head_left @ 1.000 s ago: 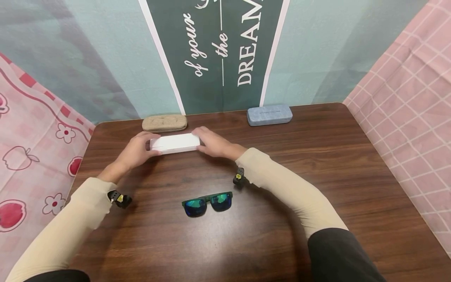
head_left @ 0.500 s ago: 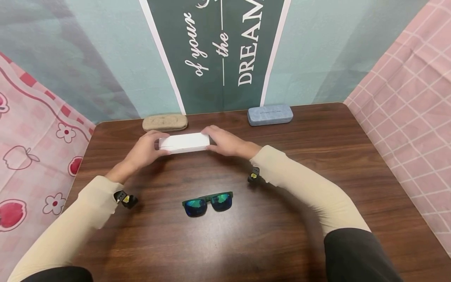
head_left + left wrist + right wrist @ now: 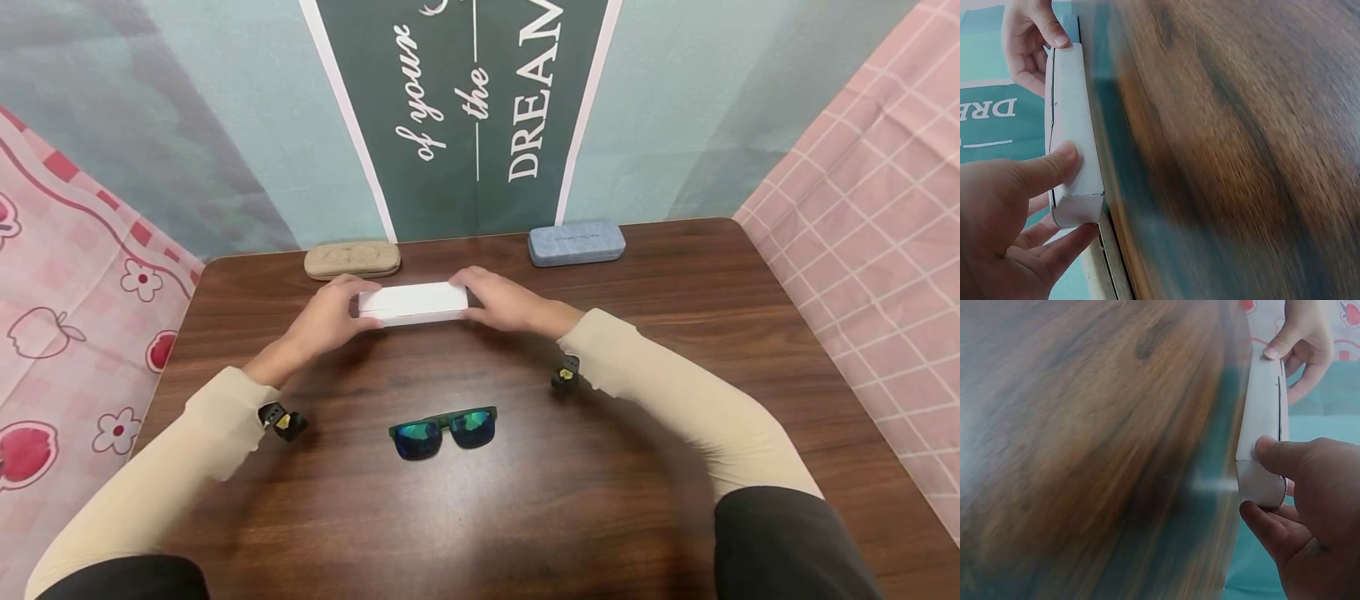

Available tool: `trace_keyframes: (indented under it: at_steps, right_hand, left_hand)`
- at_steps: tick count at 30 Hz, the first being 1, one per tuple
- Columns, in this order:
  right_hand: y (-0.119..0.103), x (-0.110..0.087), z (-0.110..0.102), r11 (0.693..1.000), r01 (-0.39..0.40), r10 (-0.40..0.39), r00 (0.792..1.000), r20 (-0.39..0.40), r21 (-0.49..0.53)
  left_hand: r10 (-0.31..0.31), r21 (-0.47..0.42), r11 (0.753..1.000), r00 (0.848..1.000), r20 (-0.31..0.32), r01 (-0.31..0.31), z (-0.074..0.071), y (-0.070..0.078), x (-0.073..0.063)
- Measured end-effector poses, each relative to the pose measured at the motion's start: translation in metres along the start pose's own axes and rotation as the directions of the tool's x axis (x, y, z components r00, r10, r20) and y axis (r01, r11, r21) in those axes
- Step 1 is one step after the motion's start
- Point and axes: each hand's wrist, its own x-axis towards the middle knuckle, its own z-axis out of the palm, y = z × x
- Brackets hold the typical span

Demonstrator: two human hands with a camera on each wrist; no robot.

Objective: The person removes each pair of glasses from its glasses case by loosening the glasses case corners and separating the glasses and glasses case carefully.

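Between my two hands is a long white box (image 3: 414,302), level and lengthwise from side to side. My left hand (image 3: 327,317) grips its left end, thumb (image 3: 1054,167) on the near face and fingers behind and beneath. The right end is pinched by my right hand (image 3: 510,302) in the same way, its thumb (image 3: 1282,456) on the front. Both wrist views show the box closed, with a thin seam along one edge. Sunglasses (image 3: 444,432) with green frames and blue-green mirrored lenses lie on the table, nearer to me than the box.
A beige glasses case (image 3: 352,259) lies at the back left of the brown wooden table (image 3: 465,533), just behind my left hand. Farther right along the back edge stands a light blue glasses case (image 3: 576,244). Printed cloths hang behind and on both sides.
Both hands have carried the white box steadily to the right, away from in front of the beige case. The sunglasses and both cases have stayed put.
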Motion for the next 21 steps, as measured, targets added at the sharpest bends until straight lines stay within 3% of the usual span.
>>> trace_keyframes:
  at_steps: [21]
  right_hand:
    - [0.028, -0.044, -0.013, 0.999, -0.036, 0.036, 0.999, -0.007, 0.020]
  left_hand:
    - [0.085, 0.026, 0.996, 0.995, 0.044, -0.086, 0.032, 0.025, 0.018]
